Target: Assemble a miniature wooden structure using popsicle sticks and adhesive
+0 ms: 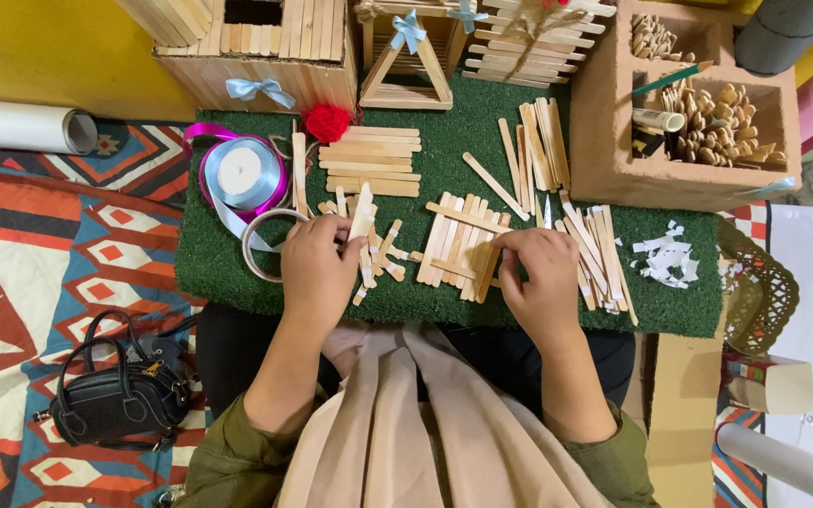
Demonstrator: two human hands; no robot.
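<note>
My left hand [317, 266] rests on the green turf board [218, 254] and pinches one flat wooden stick [361, 218] that points up and away. Small cut stick pieces [386, 252] lie just right of it. My right hand [543, 273] grips the right edge of a panel of glued wooden sticks [458, 245] lying flat at the board's middle. Loose sticks [599, 254] lie fanned out to the right of that hand.
A second stick panel [371, 160], a red pompom [328, 121], ribbon spools [240, 174] and a tape ring [258, 243] sit further back. Stick-built houses [265, 47] and a brick-like box of nutshells [708, 122] stand behind. White paper scraps [667, 259] lie right. A black handbag [119, 395] is on the rug.
</note>
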